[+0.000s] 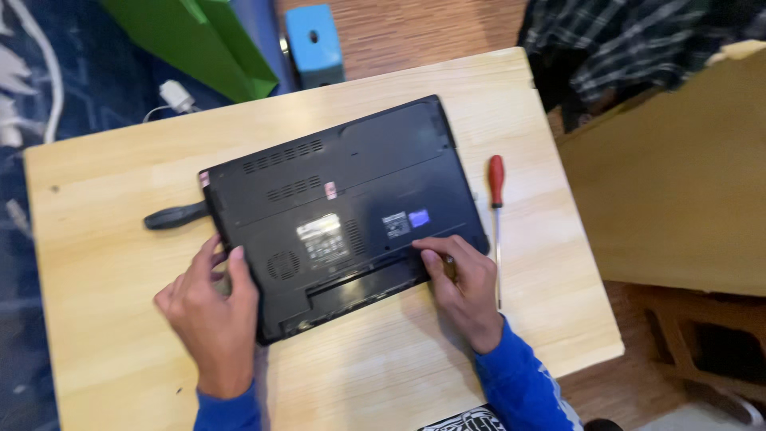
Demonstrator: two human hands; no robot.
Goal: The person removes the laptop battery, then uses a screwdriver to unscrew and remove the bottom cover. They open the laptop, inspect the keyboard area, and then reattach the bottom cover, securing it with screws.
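Left hand (209, 311): rested on the wooden table (104, 263) at the near left corner of the laptop, fingers loosely spread, thumb and fingertips touching the laptop's left edge; it gripped nothing.
Right hand (463, 283): lay on the laptop's near right corner, fingers curled and pressing down on the casing; whether a small item sat under the fingers could not be told.
Sleeves: both wrists wore blue sleeves at the near table edge.
Laptop (343, 207): a black machine lay upside down in the middle of the table, turned at an angle, its underside showing vent slots, labels and an open battery bay along the near edge.
Red-handled screwdriver (497, 215): lay on the table just right of the laptop, handle away from the person, shaft passing beside the right hand.
Black handle (175, 215): stuck out from beneath the laptop's left edge, flat on the table.
Blue block (313, 41): stood beyond the far table edge.
Green bag (199, 40): lay farther left, beyond the table.
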